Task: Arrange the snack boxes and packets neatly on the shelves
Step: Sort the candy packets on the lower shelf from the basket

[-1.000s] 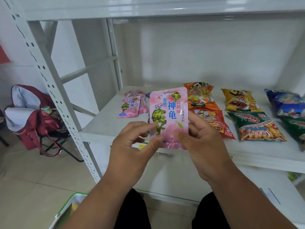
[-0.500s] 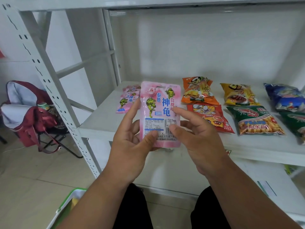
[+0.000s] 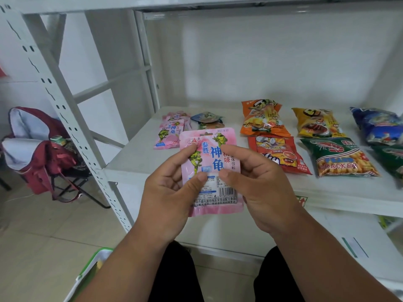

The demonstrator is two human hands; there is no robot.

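Note:
Both hands hold a pink turtle-print packet (image 3: 210, 149) upright in front of the white shelf (image 3: 135, 158). My left hand (image 3: 172, 192) pinches its left side with thumb and fingers. My right hand (image 3: 259, 182) grips its right side, thumb on the front. The packet shows its label and barcode side, and a second pink packet seems to lie behind it. On the shelf lie more pink packets (image 3: 171, 132), a blue packet (image 3: 206, 118), an orange bag (image 3: 262, 118), a red bag (image 3: 281, 153), a yellow bag (image 3: 316, 123) and a green cracker bag (image 3: 340, 158).
A blue bag (image 3: 379, 125) and another green bag (image 3: 392, 158) lie at the shelf's right end. The perforated upright (image 3: 63, 110) stands at left. Beyond it is a folding chair with a maroon jacket (image 3: 37, 149). A green-rimmed bin (image 3: 91, 267) sits by my knees.
The packet has been turned from its picture front to its label side and lowered a little. My right hand let go for a moment and now grips its right edge again.

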